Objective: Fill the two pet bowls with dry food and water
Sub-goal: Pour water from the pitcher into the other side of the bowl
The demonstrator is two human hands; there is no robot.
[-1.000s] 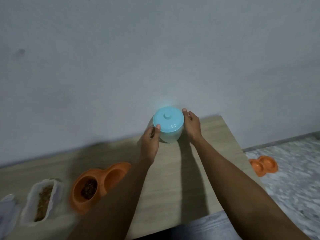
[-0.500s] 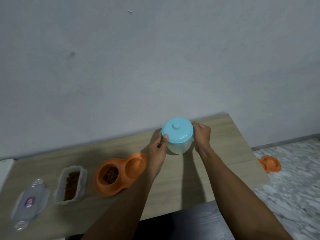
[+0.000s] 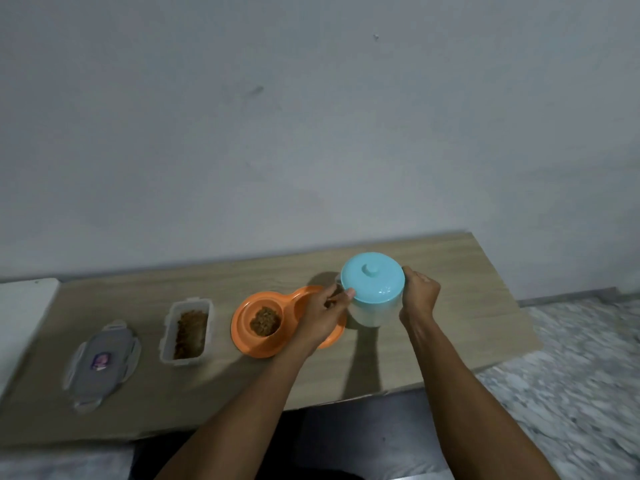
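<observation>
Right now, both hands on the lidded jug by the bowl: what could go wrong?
1. The teal lid is still on the jug, which the left hand and right hand grip; tipped, the lid might drop off and the contents slosh out.
2. The orange double bowl holds kibble right beside the compartment under the left hand; a loose pour could soak it.

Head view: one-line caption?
Left hand and right hand grip the teal-lidded jug beside the orange double bowl holding kibble.

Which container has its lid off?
The clear tub of dry food, left of the orange bowl; its grey lid lies beside it. The jug has its teal lid on.
</observation>
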